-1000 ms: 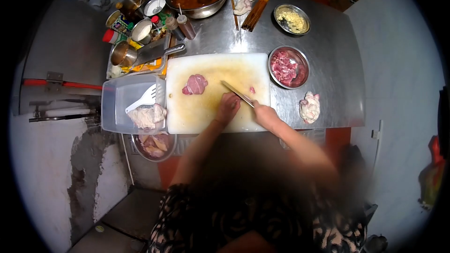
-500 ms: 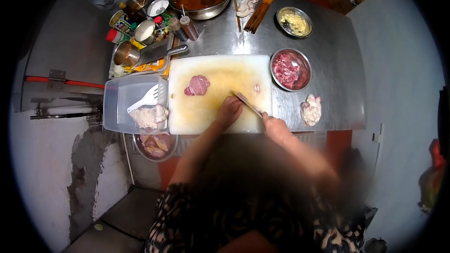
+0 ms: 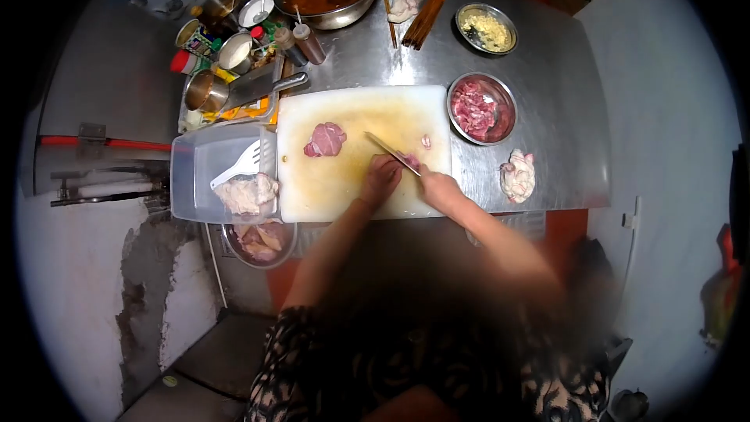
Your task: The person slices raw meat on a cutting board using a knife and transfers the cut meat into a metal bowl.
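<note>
The person's right hand (image 3: 441, 190) grips a knife (image 3: 385, 146) slanting over a white cutting board (image 3: 312, 191), pink meat (image 3: 412, 160) by its blade. The left hand (image 3: 381, 178) curls close beside; whether it holds anything, I cannot tell. A larger meat piece (image 3: 325, 140) lies farther left.

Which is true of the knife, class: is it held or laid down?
Held: the right hand closes around one end of the knife, which angles out over the cutting board.
</note>
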Demonstrator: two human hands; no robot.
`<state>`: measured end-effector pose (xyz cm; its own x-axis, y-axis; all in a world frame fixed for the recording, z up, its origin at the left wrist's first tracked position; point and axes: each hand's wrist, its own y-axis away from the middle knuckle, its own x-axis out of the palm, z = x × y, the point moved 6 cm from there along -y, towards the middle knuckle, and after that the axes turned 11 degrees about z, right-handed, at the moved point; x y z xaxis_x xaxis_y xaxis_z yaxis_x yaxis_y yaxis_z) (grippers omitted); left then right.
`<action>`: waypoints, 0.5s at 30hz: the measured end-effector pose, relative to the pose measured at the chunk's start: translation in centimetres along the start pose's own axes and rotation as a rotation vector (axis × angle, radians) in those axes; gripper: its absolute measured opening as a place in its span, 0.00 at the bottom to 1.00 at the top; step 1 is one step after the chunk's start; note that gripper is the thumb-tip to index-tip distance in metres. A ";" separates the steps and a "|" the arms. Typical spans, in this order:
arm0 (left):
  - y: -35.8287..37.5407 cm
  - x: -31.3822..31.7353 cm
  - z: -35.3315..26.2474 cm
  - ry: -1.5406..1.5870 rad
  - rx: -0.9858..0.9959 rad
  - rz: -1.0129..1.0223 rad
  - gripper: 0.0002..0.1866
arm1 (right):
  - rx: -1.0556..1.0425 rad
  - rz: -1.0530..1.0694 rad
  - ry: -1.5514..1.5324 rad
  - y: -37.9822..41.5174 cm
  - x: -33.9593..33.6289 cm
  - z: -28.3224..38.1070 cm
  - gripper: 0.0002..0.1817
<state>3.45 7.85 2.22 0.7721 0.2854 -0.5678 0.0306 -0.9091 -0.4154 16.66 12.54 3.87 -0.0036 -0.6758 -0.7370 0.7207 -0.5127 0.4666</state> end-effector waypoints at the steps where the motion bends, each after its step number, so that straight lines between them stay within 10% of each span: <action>1: 0.1 -0.1 -0.1 -0.004 -0.001 -0.008 0.09 | 0.021 0.013 -0.021 1.6 -0.1 -0.7 0.13; 9: 0.5 -0.2 -0.8 0.004 0.049 0.018 0.11 | 0.048 -0.268 -0.095 1.3 -2.3 -2.4 0.11; 15: 0.6 0.0 -0.4 0.031 -0.007 0.058 0.09 | -0.020 -0.050 0.039 4.2 -2.4 0.2 0.11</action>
<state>3.71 7.17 2.20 0.7918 0.2229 -0.5686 -0.0105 -0.9259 -0.3777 19.59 11.89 7.72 -0.0131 -0.6286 -0.7776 0.7339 -0.5342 0.4195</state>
